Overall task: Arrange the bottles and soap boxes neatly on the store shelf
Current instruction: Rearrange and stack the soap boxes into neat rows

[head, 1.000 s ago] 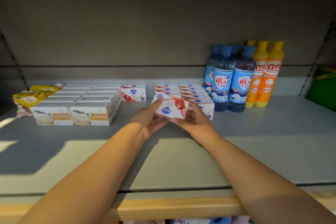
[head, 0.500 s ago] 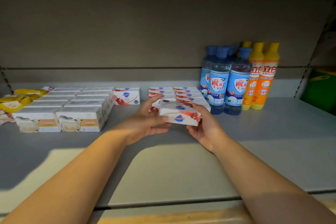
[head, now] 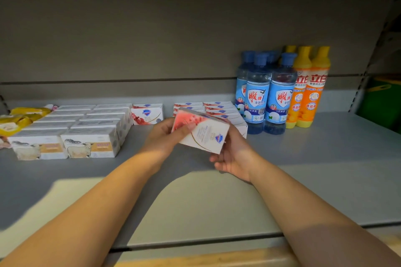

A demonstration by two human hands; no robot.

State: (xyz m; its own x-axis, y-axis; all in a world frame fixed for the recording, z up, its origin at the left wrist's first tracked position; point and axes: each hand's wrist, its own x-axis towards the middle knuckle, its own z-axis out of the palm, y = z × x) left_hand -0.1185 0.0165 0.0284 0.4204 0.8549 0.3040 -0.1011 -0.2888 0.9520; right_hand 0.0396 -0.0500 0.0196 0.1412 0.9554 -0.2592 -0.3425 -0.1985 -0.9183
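At the far left edge lie yellow packets (head: 20, 118), touching a block of white sheep boxes (head: 86, 130) set in two rows that run back to the rear wall. Just beside that block, at the back, stands a lone box (head: 147, 115), red and white, its long side facing forward. A gap of bare shelf (head: 325, 169) lies between it and the stack (head: 219, 109) of like boxes further right. In front of that gap and stack, lifted off the shelf, is the box (head: 204, 134), held by both hands. It is tilted, with its long axis running from upper left down to lower right. Its broad printed face is turned toward the camera, red end up-left, white end with a blue shield down-right. The left hand (head: 167, 136) pinches the red end, thumb on the face and fingers behind. The right hand (head: 235, 154) grips the lower right end from underneath, fingers curled round it. Right of the stack stand blue bottles (head: 269, 97), upright and packed close, then orange bottles (head: 310, 93) touching them. Beyond these the shelf is bare up to the right upright, where a green thing (head: 382, 102) shows. A wide bare band runs along the whole front, from the goods to the front lip.
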